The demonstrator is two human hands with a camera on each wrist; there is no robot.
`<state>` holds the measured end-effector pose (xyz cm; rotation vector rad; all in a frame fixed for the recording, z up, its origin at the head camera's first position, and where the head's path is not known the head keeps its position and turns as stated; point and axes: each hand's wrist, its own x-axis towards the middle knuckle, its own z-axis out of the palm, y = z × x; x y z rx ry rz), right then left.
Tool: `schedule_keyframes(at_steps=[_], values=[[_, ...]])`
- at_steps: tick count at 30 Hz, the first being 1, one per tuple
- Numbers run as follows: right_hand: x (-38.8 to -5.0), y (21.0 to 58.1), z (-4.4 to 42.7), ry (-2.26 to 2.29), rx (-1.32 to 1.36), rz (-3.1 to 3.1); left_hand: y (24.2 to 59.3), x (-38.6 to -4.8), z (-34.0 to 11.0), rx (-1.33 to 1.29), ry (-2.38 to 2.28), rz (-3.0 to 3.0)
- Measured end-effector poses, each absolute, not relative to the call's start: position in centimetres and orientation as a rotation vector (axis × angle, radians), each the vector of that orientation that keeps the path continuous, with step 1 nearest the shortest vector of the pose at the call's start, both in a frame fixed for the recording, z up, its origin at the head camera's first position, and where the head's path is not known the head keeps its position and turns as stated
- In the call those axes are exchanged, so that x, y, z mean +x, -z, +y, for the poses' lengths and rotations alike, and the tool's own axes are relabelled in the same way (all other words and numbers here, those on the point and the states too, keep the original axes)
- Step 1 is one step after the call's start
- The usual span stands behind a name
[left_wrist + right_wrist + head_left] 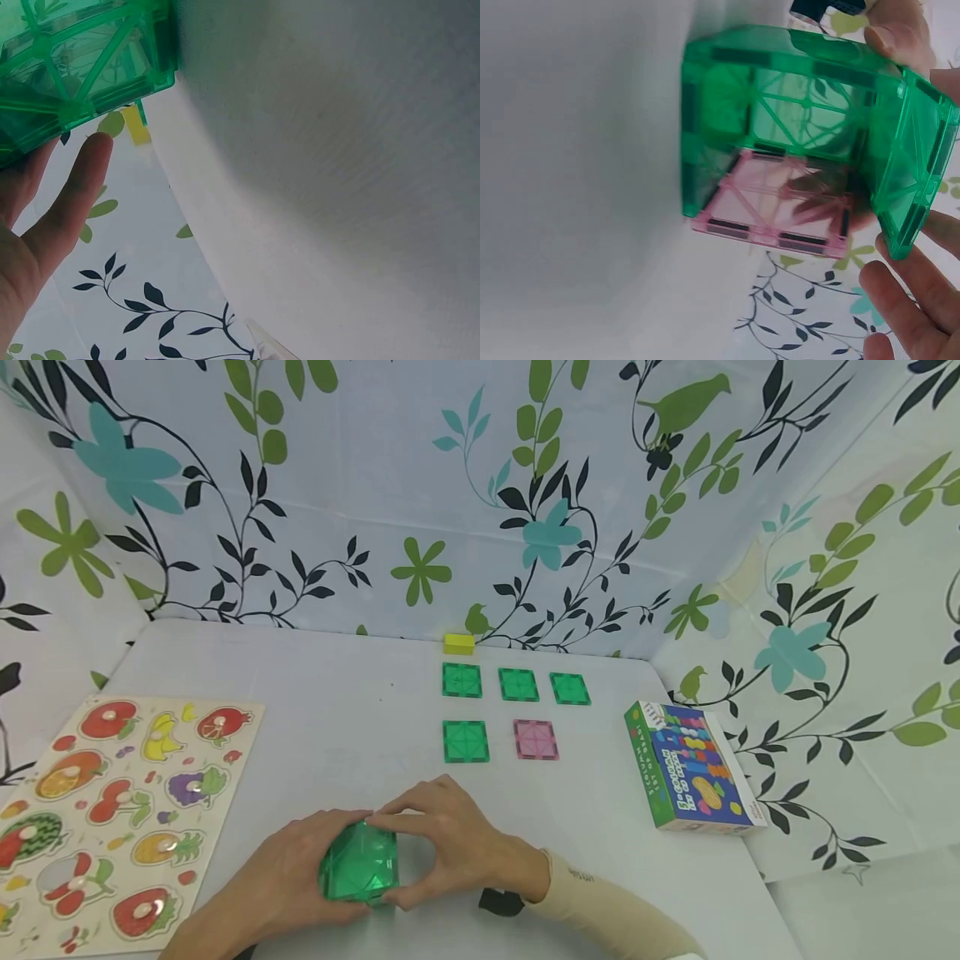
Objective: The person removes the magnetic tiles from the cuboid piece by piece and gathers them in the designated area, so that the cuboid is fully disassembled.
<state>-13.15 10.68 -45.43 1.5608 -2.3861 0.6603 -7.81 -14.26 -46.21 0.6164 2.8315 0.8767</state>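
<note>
I count: loose green tiles point(466, 742), four; loose pink tile point(536, 740), one; tile structure point(362, 864), one; yellow block point(459, 645), one; fruit board point(247, 727), one; box point(690, 772), one.

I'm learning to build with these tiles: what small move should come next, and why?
Probably ease the green flap toward the box's pink tile: it tilts outward, leaving a gap, and the left hand and right hand hold the box.

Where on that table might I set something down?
Bare patches: between the fruit board and the green tiles; more narrowly, between the pink tile and printed box. Crowded: the near middle, where left hand and right hand hold a tile structure.
</note>
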Motion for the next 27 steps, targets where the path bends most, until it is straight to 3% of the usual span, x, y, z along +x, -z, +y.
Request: schedule_keyframes(at_steps=[13,27], values=[[-14.1,42.2,14.0,-0.671,1.511,-2.404,46.6,-7.8,-14.1,0.649,-0.897,2.881],[-21.0,40.1,28.1,-0.724,1.077,-2.813,46.8,-7.7,-14.1,0.629,-0.902,2.883]])
